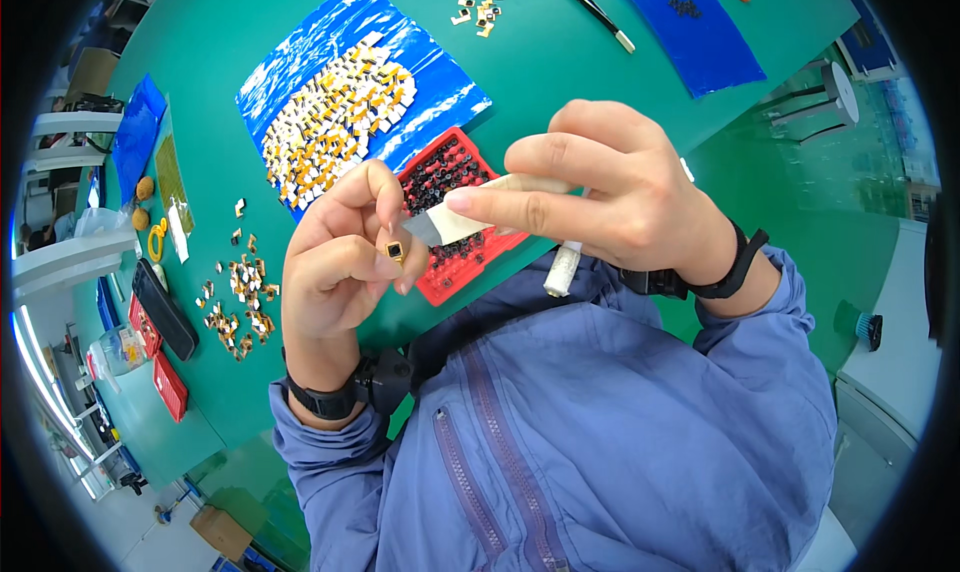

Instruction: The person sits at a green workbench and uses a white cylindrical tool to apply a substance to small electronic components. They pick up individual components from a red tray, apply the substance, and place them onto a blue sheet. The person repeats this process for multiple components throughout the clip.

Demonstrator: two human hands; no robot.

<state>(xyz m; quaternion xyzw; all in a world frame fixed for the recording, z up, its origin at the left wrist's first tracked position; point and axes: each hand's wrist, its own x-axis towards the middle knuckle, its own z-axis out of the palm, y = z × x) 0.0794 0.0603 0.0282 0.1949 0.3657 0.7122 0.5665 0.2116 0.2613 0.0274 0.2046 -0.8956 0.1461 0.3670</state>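
Between the thumb and fingers of my left hand (345,257) is a small gold part with a black square center (394,251). My right hand (610,187) grips a knife (455,224) whose handle is wrapped in whitish tape. Its short grey blade points left, close to the small part; whether they touch I cannot tell. The handle's wrapped end sticks out below my right palm. Under both hands stands a red tray (437,289) full of tiny black and red pieces, partly hidden by my fingers.
A heap of white and orange parts (335,117) covers a blue sheet (425,62). Loose gold parts (245,292) lie left, more (480,7) at the far side. Tweezers (590,10) and another blue sheet (690,42) are far right. A black case (163,310) sits left.
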